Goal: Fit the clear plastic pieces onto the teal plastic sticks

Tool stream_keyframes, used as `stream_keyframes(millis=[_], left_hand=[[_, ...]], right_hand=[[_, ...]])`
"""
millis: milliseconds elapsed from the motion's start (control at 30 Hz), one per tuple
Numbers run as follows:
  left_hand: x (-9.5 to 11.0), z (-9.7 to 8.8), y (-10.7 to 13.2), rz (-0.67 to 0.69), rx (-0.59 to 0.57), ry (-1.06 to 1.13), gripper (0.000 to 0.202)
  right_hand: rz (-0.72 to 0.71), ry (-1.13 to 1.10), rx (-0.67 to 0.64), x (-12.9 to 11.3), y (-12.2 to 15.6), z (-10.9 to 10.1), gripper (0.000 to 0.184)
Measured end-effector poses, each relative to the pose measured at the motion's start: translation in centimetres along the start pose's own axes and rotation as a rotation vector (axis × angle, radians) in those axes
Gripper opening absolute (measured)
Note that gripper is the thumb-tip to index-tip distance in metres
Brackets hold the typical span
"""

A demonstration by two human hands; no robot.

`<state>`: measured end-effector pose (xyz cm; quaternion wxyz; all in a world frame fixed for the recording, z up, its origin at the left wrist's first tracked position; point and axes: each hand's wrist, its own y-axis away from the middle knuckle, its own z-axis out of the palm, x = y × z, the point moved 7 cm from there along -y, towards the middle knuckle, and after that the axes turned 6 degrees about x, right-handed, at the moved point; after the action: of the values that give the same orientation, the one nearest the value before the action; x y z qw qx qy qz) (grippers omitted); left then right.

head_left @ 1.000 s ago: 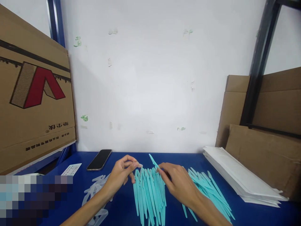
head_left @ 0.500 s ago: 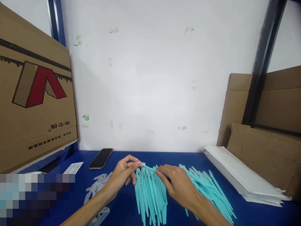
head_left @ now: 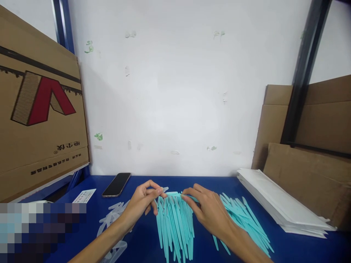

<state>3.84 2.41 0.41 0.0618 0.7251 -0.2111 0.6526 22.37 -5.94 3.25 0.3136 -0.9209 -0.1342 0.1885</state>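
My left hand (head_left: pixel 148 197) is closed in a pinch on a small translucent cap (head_left: pixel 165 189) that sticks out past its fingertips. My right hand (head_left: pixel 204 204) pinches a slim turquoise eyebrow razor (head_left: pixel 173 194), whose pale end points left toward the cap. Its handle partly shows behind my right fingers. Cap and razor look close together; whether they touch I cannot tell. Below both hands lies a fanned row of turquoise razors (head_left: pixel 175 226) with greyish tips at the far end. Under my left forearm is a pile of translucent caps (head_left: pixel 117 252), partly hidden.
More turquoise razors (head_left: pixel 249 223) lie loose beside my right forearm. A phone (head_left: pixel 116 185) and a printed card (head_left: pixel 84 196) rest on the blue table (head_left: pixel 148 241) at the left. White padded envelopes (head_left: pixel 282 204) are stacked at right; cardboard boxes (head_left: pixel 44 95) flank both sides.
My right hand has drawn slightly away from my left, and the razor's pale end now shows between them. The cap is more visible at my left fingertips. The view has shifted slightly.
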Motion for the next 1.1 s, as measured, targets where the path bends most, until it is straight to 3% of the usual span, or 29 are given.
stream_keyframes(millis=[533,1100], left_hand=[[-1.1,0.2,-0.5,0.052,-0.021,-0.022,0.036],[1.1,0.6,0.4,0.014,-0.122,-0.054,0.039]], right_hand=[[-0.025,-0.028,0.035,-0.1,0.0,-0.4,0.035],[-0.065,-0.094,0.024,-0.5,0.1,-0.4,0.033]])
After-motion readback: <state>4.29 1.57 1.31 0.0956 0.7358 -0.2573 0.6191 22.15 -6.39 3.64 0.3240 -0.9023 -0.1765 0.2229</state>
